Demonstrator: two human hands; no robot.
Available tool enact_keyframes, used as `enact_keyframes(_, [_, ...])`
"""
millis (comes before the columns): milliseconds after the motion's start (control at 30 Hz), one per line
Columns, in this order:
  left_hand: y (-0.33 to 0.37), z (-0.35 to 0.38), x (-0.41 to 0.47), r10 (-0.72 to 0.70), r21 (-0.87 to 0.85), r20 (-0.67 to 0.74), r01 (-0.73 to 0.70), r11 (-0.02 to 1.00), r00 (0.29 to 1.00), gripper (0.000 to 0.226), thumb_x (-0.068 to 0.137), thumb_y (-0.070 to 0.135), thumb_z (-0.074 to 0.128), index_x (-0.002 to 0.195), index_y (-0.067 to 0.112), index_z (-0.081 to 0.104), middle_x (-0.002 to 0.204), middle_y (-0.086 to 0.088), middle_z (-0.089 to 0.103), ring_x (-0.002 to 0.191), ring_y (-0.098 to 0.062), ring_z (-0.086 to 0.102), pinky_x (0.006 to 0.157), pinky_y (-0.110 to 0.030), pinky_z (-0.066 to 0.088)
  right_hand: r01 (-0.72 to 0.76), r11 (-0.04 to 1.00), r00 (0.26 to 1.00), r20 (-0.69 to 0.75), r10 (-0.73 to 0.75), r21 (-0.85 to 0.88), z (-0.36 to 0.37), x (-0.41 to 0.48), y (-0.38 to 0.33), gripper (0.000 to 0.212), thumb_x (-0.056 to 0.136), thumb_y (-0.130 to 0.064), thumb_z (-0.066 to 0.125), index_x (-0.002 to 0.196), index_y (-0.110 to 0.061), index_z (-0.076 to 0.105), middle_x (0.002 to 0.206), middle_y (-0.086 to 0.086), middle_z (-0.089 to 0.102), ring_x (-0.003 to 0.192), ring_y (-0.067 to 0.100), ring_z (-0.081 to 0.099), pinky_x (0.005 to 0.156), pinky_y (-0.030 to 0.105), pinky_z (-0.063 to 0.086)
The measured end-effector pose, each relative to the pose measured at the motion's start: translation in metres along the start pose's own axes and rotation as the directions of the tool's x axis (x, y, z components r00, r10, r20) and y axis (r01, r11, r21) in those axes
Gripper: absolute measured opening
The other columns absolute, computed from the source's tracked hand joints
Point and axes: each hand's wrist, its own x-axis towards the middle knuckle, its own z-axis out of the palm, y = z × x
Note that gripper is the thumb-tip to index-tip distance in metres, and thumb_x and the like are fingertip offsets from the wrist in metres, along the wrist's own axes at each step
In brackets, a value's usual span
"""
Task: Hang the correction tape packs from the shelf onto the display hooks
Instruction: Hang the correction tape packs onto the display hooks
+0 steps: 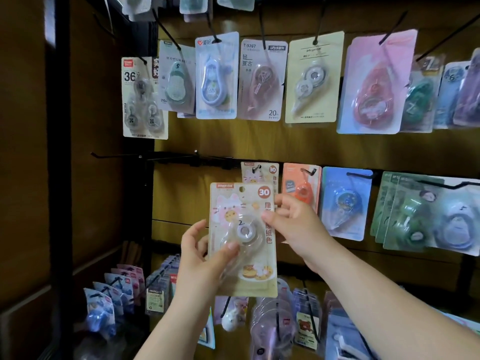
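I hold a cream correction tape pack [242,279] with a pink cat and a red "30" badge upright in front of the middle row of the display. My left hand [200,253] grips its lower left edge, thumb on the clear blister. My right hand [291,219] pinches its right edge. Just behind it, a matching pack [255,172] hangs on a hook [257,168]. Two bare hooks [117,155] [181,158] stick out to the left in the same row.
Rows of other tape packs hang above [217,76], to the right [344,203] and below [275,323]. A dark frame post [61,152] stands at the left. The brown back panel [181,198] shows behind the bare hooks.
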Motion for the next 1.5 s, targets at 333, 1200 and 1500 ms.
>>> enact_keyframes(333, [-0.009, 0.003, -0.004, 0.039, 0.180, 0.123, -0.061, 0.982, 0.992, 0.075, 0.082, 0.007, 0.062, 0.140, 0.033, 0.023, 0.107, 0.006, 0.061, 0.072, 0.001, 0.068, 0.055, -0.015, 0.054, 0.115, 0.993, 0.982, -0.152, -0.114, -0.002, -0.013, 0.008, -0.009, 0.021, 0.089, -0.008, 0.052, 0.086, -0.029, 0.055, 0.078, -0.013, 0.065, 0.066, -0.005, 0.062, 0.057, 0.010, 0.051])
enact_keyframes(1200, [-0.037, 0.011, 0.028, -0.049, 0.249, 0.097, 0.024, 0.968, 0.994, 0.038, 0.089, 0.014, 0.054, 0.119, 0.035, 0.042, 0.083, -0.002, 0.063, 0.058, -0.005, 0.063, 0.051, -0.017, 0.050, 0.003, 0.990, 0.977, -0.210, -0.033, -0.139, -0.014, 0.041, 0.005, 0.025, 0.092, -0.012, 0.049, 0.117, -0.015, 0.053, 0.097, -0.001, 0.060, 0.086, 0.013, 0.059, 0.064, 0.014, 0.045])
enact_keyframes(1500, [-0.052, 0.013, 0.070, -0.029, 0.308, 0.038, 0.015, 0.951, 0.999, 0.027, 0.092, 0.017, 0.050, 0.115, 0.030, 0.049, 0.084, 0.001, 0.062, 0.066, -0.012, 0.058, 0.051, -0.020, 0.046, -0.025, 0.984, 0.952, -0.305, -0.031, -0.178, -0.012, 0.072, 0.028, 0.023, 0.091, -0.012, 0.051, 0.114, -0.012, 0.054, 0.085, -0.002, 0.060, 0.064, 0.002, 0.053, 0.045, 0.005, 0.041])
